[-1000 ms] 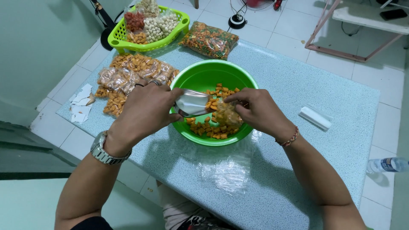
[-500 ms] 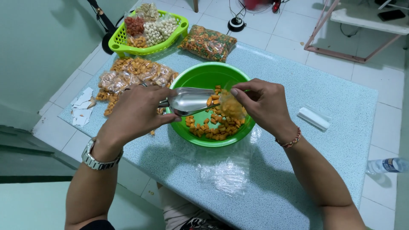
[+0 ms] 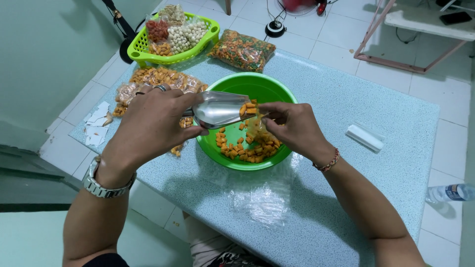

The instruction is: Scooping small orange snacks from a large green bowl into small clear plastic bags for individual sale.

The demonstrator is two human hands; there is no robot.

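Speckled blue table point(image 3: 376, 113) carried a green bowl point(image 3: 257, 84) of orange snack pieces point(image 3: 247, 151). Above it, the left hand point(image 3: 148, 126) gripped a metal scoop point(image 3: 220, 109), tipping pieces toward a small clear bag point(image 3: 257, 129) pinched in the right hand point(image 3: 294, 126) just beside.

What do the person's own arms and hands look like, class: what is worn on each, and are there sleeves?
Both forearms are bare, with no sleeves in view. The left hand has a ring on one finger, and its wrist carries a silver metal wristwatch. The right hand shows no ring; its wrist has a thin beaded bracelet in reddish and pale tones.
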